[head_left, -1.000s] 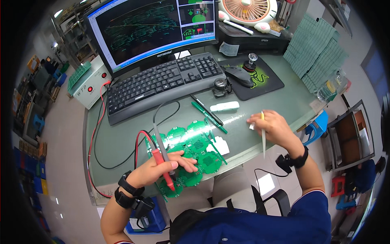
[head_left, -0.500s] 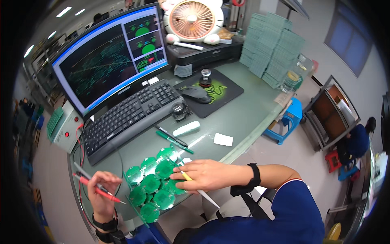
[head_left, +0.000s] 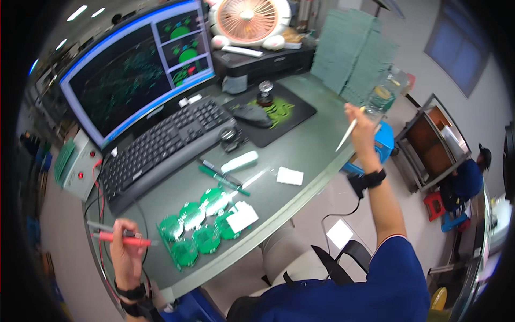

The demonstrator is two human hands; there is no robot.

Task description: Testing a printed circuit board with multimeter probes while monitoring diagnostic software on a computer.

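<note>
Near the table's left front edge, my left hand (head_left: 127,257) is closed around a red test probe (head_left: 137,242) and a slimmer grey, pen-like probe (head_left: 101,227). The red tip points right, toward a panel of round green circuit boards (head_left: 206,239) lying flat. White paper slips (head_left: 242,217) cover part of its right end. Away at the table's right edge, my right hand (head_left: 362,134) pinches a white pointed tool (head_left: 346,135), tip slanting down and left. That hand is close to a clear plastic bottle (head_left: 382,96); its fingers are slightly blurred.
Behind the boards are a keyboard (head_left: 166,153), a monitor (head_left: 120,80) and a mouse (head_left: 252,115) on its pad. Pens (head_left: 224,180) and a white card (head_left: 289,176) lie nearer. Tall pale-green stacks (head_left: 346,53) stand at the back right. A blue stool (head_left: 384,140) stands beside the table.
My right hand has left the boards and swung far to the right with the white tool. Fewer round boards show, and the white slips are uncovered. My left hand has shifted slightly left.
</note>
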